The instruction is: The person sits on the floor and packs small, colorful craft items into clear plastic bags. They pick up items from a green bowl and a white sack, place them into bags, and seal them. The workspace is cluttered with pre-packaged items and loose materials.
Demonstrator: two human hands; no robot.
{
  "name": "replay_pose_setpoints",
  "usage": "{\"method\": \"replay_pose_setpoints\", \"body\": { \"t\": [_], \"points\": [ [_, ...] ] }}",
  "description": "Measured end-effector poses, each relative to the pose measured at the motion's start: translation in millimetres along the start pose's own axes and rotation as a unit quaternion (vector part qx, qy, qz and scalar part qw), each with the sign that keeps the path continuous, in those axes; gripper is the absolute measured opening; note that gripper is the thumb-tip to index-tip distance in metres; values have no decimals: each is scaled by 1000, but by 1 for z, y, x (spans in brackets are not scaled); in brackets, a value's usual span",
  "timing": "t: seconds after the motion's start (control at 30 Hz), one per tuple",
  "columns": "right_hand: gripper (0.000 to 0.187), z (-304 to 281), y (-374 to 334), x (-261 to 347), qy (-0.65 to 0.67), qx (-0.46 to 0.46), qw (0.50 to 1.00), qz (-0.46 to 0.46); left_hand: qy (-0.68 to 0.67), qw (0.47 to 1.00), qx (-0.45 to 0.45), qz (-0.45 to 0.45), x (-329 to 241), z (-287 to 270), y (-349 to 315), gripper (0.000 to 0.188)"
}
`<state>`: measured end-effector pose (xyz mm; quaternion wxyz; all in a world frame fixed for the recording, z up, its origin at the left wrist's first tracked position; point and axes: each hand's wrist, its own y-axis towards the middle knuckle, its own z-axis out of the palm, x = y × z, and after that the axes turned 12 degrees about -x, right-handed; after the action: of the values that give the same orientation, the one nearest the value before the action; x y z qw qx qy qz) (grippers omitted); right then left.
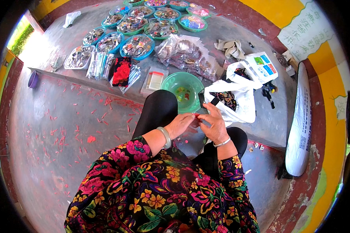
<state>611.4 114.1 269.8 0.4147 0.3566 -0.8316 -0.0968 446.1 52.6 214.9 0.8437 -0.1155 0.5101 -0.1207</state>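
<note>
My left hand [180,125], with a pale bangle at the wrist, meets my right hand [215,128] above my knees. Their fingertips pinch a small red piece [196,115], mostly hidden by the fingers, so its kind is unclear. Just beyond is a translucent green basin [169,86] with a few small yellow-green and red items at its bottom. A dark flat object [201,98] stands beside the right fingertips, at the edge of an open white bag [243,113]. Inside the bag lies a heap of dark, multicoloured cord-like pieces [226,100].
Several basins [137,47] of small packaged goods fill the raised floor ahead. Clear plastic packets [190,56] are piled nearer, beside a red-and-black cloth [121,72]. Red scraps [91,138] litter the lower floor at left. A long silvery roll [299,128] leans at right.
</note>
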Motion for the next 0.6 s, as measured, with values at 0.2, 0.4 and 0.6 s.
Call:
{"method": "replay_pose_setpoints", "body": {
  "t": [0.2,0.4,0.6],
  "points": [
    [18,0,0,2,-14,1,1000,-12,13,1000,6,19,-1,0,0,41],
    [16,1,-1,-2,-9,10,1000,-12,39,999,17,25,-3,1,-1,43],
    [18,0,2,5,6,4,1000,1,41,999,21,13,-5,2,-2,44]
  ]
}}
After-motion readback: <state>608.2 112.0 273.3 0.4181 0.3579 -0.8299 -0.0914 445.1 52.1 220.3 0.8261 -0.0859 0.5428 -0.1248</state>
